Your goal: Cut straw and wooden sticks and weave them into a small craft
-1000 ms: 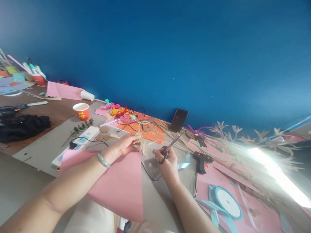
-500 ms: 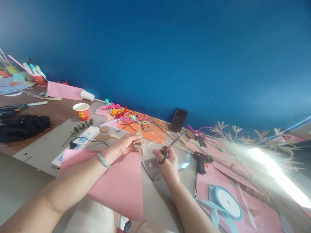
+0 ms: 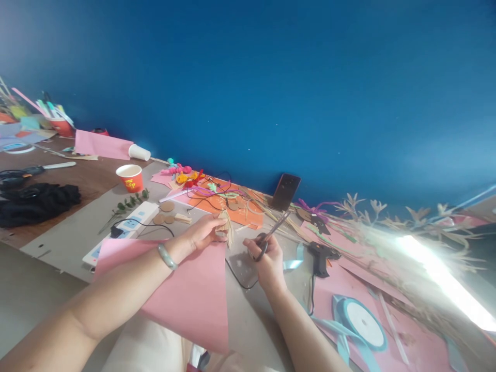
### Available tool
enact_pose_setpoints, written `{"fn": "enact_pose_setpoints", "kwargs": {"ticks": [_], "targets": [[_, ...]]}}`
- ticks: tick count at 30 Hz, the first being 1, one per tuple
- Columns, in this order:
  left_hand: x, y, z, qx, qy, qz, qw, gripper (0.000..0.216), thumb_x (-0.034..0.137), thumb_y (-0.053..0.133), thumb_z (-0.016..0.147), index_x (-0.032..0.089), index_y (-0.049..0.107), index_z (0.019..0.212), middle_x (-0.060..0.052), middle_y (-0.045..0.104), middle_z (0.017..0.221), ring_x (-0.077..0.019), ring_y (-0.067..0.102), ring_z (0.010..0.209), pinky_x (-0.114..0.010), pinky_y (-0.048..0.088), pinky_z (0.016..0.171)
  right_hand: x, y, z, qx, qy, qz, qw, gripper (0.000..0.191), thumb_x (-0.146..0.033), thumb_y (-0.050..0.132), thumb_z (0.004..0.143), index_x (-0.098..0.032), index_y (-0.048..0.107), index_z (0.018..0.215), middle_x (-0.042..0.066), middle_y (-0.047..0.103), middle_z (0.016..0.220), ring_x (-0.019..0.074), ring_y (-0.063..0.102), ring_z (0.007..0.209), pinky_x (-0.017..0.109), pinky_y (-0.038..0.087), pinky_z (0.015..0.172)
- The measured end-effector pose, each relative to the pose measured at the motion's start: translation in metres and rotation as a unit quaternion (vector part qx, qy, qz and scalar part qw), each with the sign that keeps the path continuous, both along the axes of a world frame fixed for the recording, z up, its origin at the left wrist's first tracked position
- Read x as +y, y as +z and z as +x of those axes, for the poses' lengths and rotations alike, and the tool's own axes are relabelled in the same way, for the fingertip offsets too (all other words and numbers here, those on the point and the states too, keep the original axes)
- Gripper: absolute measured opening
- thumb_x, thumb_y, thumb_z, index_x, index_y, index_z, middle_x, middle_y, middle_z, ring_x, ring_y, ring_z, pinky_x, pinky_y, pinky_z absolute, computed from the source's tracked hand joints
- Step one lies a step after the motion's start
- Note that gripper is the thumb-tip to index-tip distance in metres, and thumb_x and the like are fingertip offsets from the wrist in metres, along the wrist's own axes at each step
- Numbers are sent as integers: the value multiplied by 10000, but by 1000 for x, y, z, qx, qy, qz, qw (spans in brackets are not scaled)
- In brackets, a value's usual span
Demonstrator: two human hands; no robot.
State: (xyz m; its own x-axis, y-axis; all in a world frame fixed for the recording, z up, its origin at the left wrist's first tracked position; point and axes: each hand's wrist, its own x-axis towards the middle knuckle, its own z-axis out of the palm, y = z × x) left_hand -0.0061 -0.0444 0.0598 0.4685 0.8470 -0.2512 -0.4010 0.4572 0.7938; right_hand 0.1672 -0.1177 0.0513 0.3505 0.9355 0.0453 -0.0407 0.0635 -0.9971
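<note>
Scissors [image 3: 274, 229] are gripped in the right hand [image 3: 272, 261], blades clear of the frayed tan bundle [image 3: 228, 229] the left hand [image 3: 204, 232] pinches near a corner of the pink sheet [image 3: 194, 294]. Bundle looks partly fringed imo, can't tell how much is left. Writing-wise, yellow letters on the red cup [image 3: 130, 181] are too fuzzy to read.

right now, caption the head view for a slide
Left hand holds a frayed tan bundle, right hand holds scissors, over a cluttered table.
</note>
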Motion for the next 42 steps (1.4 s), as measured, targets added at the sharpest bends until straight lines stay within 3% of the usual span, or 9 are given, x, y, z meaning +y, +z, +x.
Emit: {"fn": "enact_pose_setpoints", "kwargs": {"ticks": [9, 15, 21, 27, 37, 42], "targets": [[-2, 1, 1, -2, -6, 0, 1000, 123, 165, 634, 721, 153, 512, 707, 11, 502, 633, -129, 588, 629, -284, 549, 596, -1, 2, -1, -1, -5, -6, 1000, 367, -292, 780, 553, -197, 469, 723, -74, 504, 565, 59, 381, 447, 197, 292, 434], [-3, 6, -1, 8, -6, -15, 1000, 127, 195, 648, 718, 164, 525, 733, -10, 575, 662, -129, 608, 595, -222, 497, 522, -2, 5, -3, -5, -9, -9, 1000, 362, -320, 778, 572, -194, 475, 724, -65, 512, 577, 66, 395, 462, 200, 304, 437], [-3, 11, -4, 5, 1, -2, 1000, 121, 196, 641, 719, 159, 527, 710, -5, 561, 645, -129, 602, 597, -243, 506, 556, -2, 6, -3, -5, -10, -6, 1000, 351, -320, 768, 599, -198, 468, 737, -68, 508, 577, 63, 391, 464, 196, 304, 433], [-1, 9, -3, 14, 12, -9, 1000, 176, 227, 676, 698, 166, 512, 714, 13, 558, 650, -114, 603, 591, -259, 519, 632, -1, 5, -1, -19, -31, 11, 999, 353, -349, 767, 601, -191, 476, 724, -57, 523, 594, 62, 394, 468, 200, 305, 438], [1, 1, -4, 50, -26, -17, 998, 217, 296, 673, 697, 188, 501, 774, 0, 593, 665, -155, 638, 556, -247, 483, 531, -3, 14, -5, -6, -69, 7, 998, 361, -385, 750, 618, -198, 469, 747, -48, 559, 594, 71, 414, 453, 205, 319, 435], [3, -4, -4, 26, 4, 1, 1000, 198, 267, 686, 694, 180, 514, 743, 8, 578, 658, -123, 623, 581, -248, 508, 619, -3, 14, -3, -16, -98, 14, 995, 359, -357, 750, 610, -202, 469, 771, -36, 583, 612, 77, 430, 456, 212, 334, 434]]}}
